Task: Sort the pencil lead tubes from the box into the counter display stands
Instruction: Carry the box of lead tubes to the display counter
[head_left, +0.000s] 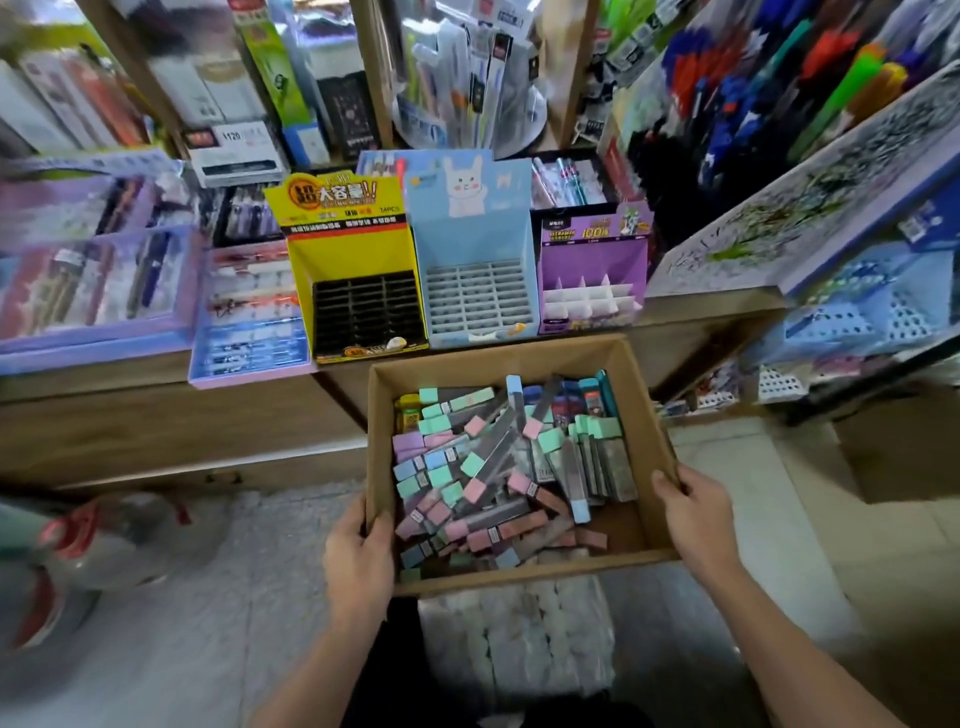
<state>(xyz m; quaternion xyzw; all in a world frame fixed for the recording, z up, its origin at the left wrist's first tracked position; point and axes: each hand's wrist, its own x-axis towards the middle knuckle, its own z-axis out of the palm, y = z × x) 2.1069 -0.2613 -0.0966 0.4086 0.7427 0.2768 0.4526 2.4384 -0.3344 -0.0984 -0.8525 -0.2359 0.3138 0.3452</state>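
Note:
An open cardboard box (382, 415) is held in front of the counter, full of pencil lead tubes (488, 467) with pink, mint, blue and purple caps, lying jumbled. My left hand (358, 561) grips the box's left wall near the front corner. My right hand (693, 512) grips its right wall. Three display stands sit on the counter just beyond the box: a yellow stand (353, 260) with a black grid, a light blue rabbit stand (470, 244) with a pale grid, and a purple stand (592, 260) with white dividers. Their slots look empty.
Purple and blue trays of pens (93, 291) lie on the counter to the left. A slanted shelf of pens (779, 130) and a basket (857, 312) stand to the right. Below the box is a wrapped pack (519, 634); a blurred plastic bottle (104, 540) lies on the floor at left.

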